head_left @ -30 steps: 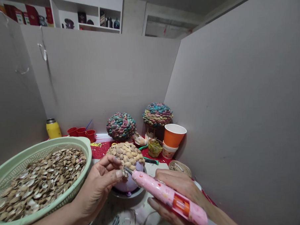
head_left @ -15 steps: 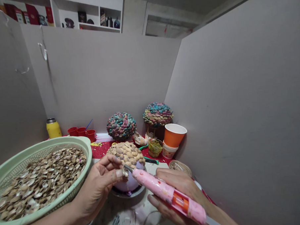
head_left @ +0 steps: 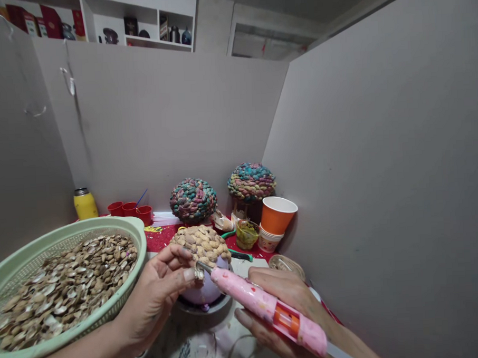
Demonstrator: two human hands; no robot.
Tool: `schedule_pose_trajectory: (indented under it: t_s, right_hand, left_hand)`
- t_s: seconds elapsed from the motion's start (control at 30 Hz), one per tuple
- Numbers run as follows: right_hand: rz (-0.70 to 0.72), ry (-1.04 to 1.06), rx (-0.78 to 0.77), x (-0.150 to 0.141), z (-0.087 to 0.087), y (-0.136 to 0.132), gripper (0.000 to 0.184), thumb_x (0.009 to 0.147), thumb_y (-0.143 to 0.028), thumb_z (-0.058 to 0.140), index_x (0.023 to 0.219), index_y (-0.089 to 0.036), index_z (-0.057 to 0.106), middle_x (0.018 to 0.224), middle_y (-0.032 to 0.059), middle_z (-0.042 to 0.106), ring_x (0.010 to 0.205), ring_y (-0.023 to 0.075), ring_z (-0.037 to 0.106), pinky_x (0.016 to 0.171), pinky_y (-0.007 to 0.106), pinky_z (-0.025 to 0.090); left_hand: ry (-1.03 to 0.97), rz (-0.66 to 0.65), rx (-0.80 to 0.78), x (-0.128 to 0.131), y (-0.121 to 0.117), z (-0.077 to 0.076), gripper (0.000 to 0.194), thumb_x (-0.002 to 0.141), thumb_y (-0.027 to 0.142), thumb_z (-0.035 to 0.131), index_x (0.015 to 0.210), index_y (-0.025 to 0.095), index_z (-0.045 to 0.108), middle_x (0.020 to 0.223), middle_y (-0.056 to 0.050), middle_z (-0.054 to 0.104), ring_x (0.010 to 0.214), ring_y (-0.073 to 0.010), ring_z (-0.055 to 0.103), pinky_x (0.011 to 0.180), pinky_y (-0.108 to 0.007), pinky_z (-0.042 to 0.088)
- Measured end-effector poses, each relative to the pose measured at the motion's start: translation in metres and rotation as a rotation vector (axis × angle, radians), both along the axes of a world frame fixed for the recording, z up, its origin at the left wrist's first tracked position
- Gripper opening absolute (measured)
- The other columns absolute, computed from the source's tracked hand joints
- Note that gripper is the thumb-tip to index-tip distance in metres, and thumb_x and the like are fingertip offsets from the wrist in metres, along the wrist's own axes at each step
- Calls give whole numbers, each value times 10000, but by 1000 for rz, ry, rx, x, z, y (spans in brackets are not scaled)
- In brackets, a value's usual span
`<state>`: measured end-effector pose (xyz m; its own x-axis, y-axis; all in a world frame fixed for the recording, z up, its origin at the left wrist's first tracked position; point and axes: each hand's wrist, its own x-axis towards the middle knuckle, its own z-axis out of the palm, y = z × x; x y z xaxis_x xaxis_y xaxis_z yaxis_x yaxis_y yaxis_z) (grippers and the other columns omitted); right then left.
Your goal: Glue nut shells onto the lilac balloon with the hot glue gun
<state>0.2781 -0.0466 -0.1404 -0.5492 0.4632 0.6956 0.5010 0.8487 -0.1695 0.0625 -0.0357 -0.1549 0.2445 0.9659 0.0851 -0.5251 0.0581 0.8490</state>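
My left hand (head_left: 159,293) pinches a small nut shell (head_left: 198,273) between thumb and fingers, close to a pale purple ball (head_left: 206,292) whose top is covered with glued shells (head_left: 202,243). My right hand (head_left: 286,303) grips a pink glue gun (head_left: 264,307). Its metal tip touches the shell that my left hand holds. The ball sits in a dark round dish (head_left: 221,305) on the table.
A green basket (head_left: 136,241) full of shells sits at the left. Behind stand two shell balls painted in many colours (head_left: 193,199), red cups (head_left: 130,209), a yellow flask (head_left: 84,204), an orange paper cup (head_left: 277,215), a small glass jar (head_left: 246,234). Grey partition walls close in at the back and right.
The glue gun has shifted slightly left and its tip now rests against the shell. Both hands otherwise stay in place.
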Motion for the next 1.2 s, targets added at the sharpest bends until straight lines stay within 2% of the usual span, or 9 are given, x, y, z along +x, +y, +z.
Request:
schedule_pose_trajectory:
  t_s: [0.9,1.2]
  right_hand:
    - [-30,-70,27,2,2,0,110,861,-226,528,765,-212,476,603,-36,486,489,118,442,477,249,315]
    - [-73,-103,74,2,-1,-1,221,900,-273,498,694,-202,461,582,-34,471,480,109,414,480,253,296]
  left_hand:
    - [-23,13,24,-1,3,2,219,708,133,784,878,171,652,872,-19,640,756,-124,612,707,-230,537]
    - [-27,7,36,-2,2,1,200,729,124,769,878,178,648,870,-8,650,758,-116,624,717,-220,534]
